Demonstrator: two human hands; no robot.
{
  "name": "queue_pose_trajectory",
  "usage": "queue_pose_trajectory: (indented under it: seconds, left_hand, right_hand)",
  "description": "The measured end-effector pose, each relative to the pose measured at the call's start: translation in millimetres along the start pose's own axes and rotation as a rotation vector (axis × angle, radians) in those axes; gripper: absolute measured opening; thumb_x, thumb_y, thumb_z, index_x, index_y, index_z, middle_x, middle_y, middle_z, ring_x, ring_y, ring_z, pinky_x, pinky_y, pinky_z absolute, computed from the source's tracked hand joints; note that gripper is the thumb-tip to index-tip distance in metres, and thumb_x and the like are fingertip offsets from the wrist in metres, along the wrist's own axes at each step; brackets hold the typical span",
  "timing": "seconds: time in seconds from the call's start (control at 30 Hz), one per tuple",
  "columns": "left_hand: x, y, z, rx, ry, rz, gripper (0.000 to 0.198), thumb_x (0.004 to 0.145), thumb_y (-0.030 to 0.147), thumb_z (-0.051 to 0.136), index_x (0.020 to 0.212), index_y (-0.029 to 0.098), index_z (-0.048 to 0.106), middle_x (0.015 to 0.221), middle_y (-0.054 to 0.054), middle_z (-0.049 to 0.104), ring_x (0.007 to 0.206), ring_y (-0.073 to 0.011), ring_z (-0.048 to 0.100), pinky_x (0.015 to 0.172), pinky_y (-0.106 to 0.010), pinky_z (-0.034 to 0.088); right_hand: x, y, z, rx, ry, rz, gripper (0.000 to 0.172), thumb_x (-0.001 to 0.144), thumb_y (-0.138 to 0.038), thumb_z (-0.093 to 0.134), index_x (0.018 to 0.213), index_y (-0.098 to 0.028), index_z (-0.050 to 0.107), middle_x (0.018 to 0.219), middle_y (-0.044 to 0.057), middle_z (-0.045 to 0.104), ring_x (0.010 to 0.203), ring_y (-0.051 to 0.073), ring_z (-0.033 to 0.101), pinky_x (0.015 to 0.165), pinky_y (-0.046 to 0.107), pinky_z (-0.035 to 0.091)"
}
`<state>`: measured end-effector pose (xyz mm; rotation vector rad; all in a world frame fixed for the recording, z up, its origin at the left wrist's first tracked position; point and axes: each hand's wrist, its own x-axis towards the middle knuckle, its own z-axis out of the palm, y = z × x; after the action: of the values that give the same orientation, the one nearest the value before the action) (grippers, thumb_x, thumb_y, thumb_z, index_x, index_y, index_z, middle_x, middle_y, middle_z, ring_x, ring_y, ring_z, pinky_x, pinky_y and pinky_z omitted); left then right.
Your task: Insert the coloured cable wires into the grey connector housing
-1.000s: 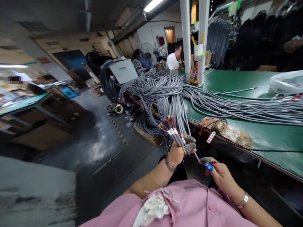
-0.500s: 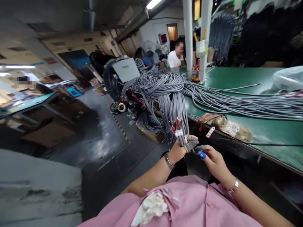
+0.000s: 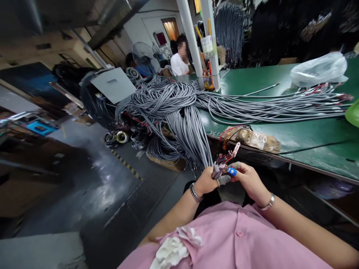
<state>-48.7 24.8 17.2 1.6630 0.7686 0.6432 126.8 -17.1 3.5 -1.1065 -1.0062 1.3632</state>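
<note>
Grey cables (image 3: pixel 193 130) hang over the table edge in a thick bunch, and my left hand (image 3: pixel 209 180) is closed around several of their ends. Coloured wires (image 3: pixel 223 158) fan out above that fist. My right hand (image 3: pixel 246 177) is beside it, thumb and fingers pinched together at the wires; what lies between them is too small to make out. Blue covering wraps a digit of my right hand, and grey finger covers show on both hands.
More grey cables (image 3: pixel 266 108) stretch over the green table (image 3: pixel 311 140). A taped bundle (image 3: pixel 258 140) lies at its front edge, a clear plastic bag (image 3: pixel 319 71) farther back. Beyond the posts sits a person in white (image 3: pixel 178 63). A cardboard box (image 3: pixel 171 163) stands below.
The view has turned to the right. The wire ends in my left hand now tilt toward my right hand, which has come up closer to them.
</note>
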Motion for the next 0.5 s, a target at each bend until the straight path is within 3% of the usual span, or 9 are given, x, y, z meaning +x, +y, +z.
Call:
queue_pose_trajectory:
  seconds: [0.17,0.37,0.5]
  left_hand:
    - [-5.7,0.1,0.3,-0.067,0.107,-0.052,0.03,0.074,0.04,0.076,0.069,0.012,0.066,0.062,-0.003,0.064,0.057,-0.0119,0.057,0.057,-0.023,0.044]
    - [-5.6,4.1,0.7,-0.144,0.15,-0.053,0.031,0.078,0.04,0.073,0.068,0.011,0.068,0.063,-0.005,0.066,0.056,-0.0107,0.055,0.058,-0.023,0.043]
    - [-1.4,1.5,5.0,-0.263,0.302,-0.063,0.031,0.079,0.041,0.071,0.07,0.012,0.07,0.062,-0.006,0.066,0.055,-0.0109,0.055,0.056,-0.023,0.043]
  right_hand:
    - [7.2,-2.5,14.3,0.038,-0.016,0.044,0.032,0.072,-0.046,0.077,0.079,-0.018,0.064,0.063,-0.001,0.063,0.054,0.012,0.055,0.052,0.025,0.04]
    - [4.7,8.8,9.5,0.076,-0.015,0.046,0.029,0.082,-0.045,0.069,0.079,-0.017,0.062,0.063,-0.001,0.06,0.054,0.009,0.049,0.055,0.024,0.037]
    - [-1.3,6.2,4.8,0.041,-0.009,-0.03,0.027,0.082,-0.044,0.069,0.079,-0.017,0.063,0.067,-0.001,0.058,0.059,0.01,0.049,0.058,0.025,0.039]
